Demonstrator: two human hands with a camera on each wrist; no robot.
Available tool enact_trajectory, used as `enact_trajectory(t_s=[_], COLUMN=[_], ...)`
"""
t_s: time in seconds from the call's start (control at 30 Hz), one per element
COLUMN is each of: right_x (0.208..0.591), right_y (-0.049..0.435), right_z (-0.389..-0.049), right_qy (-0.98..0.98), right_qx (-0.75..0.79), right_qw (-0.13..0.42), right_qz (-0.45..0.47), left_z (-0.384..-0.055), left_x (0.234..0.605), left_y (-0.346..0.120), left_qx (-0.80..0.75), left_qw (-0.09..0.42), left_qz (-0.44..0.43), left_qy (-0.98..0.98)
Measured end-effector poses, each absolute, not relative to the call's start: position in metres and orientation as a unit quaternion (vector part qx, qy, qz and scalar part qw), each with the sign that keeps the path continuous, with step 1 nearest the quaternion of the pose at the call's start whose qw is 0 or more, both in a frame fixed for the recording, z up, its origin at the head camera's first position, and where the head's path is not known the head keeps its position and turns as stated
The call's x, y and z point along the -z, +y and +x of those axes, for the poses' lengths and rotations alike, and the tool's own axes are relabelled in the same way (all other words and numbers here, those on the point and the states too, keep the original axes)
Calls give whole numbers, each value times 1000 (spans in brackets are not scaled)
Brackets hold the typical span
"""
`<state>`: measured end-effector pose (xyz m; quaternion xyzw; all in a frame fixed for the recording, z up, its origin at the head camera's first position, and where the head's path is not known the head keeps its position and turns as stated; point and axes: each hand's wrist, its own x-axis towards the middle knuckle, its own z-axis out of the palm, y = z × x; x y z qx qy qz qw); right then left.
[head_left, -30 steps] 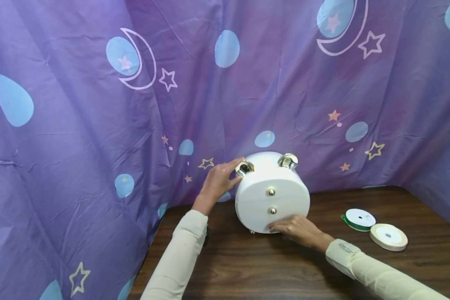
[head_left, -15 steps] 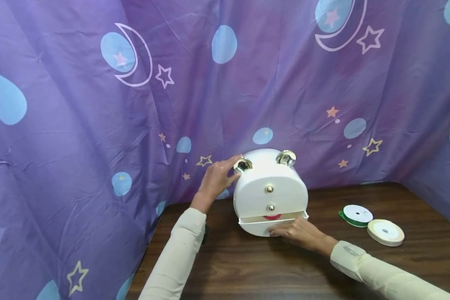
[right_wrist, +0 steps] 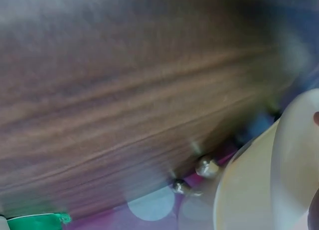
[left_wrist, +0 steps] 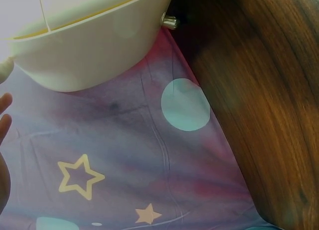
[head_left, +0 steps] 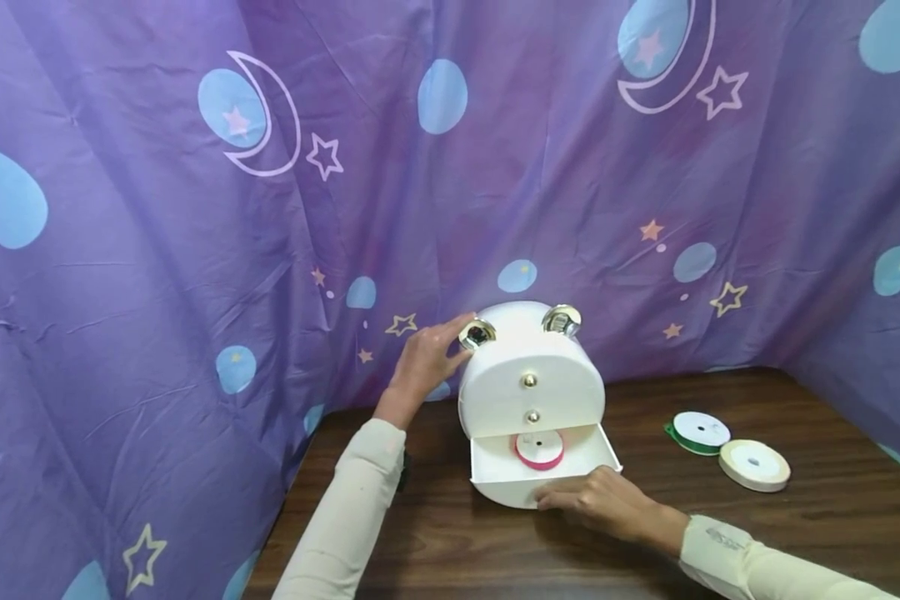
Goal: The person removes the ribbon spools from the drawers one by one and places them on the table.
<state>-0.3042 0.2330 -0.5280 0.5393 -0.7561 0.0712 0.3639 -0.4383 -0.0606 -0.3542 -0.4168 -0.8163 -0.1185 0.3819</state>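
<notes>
A white rounded drawer box (head_left: 525, 333) with two gold ears stands on the table. Its bottom drawer (head_left: 600, 454) is pulled well out, and a pink ribbon spool (head_left: 539, 451) lies inside. Thumb and fingers of my left hand (head_left: 427, 357) grip the gold left ear (head_left: 477, 334). At the middle of the drawer front, my right hand (head_left: 607, 502) pinches the drawer's knob, which the fingers hide. Two gold knobs (head_left: 529, 381) show on the front above. The left wrist view catches the box's side (left_wrist: 99, 55) and a few fingertips (left_wrist: 5, 115).
To the right on the wooden table (head_left: 480, 558) lie a green ribbon spool (head_left: 701, 432) and a cream ribbon spool (head_left: 754, 465), side by side. A purple curtain (head_left: 390, 208) with moons and stars hangs close behind the box.
The bottom drawer has slid from closed to far out, drawn toward me by my right hand. The pink ribbon spool inside has come into sight. My left hand stays on the ear.
</notes>
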Motion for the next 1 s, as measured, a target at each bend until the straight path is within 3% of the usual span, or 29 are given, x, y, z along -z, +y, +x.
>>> enact_trajectory(t_s=[0.73, 1.0], right_x=[531, 507], right_y=[235, 224], right_z=[-275, -265], right_qy=[-756, -759], right_qx=[-116, -197], right_qw=[362, 370], right_qz=[534, 498], left_z=[-438, -439], left_x=[357, 357], left_y=[-59, -61], left_qx=[121, 118], left_qw=[385, 392], left_qz=[-418, -416], left_qy=[-814, -812])
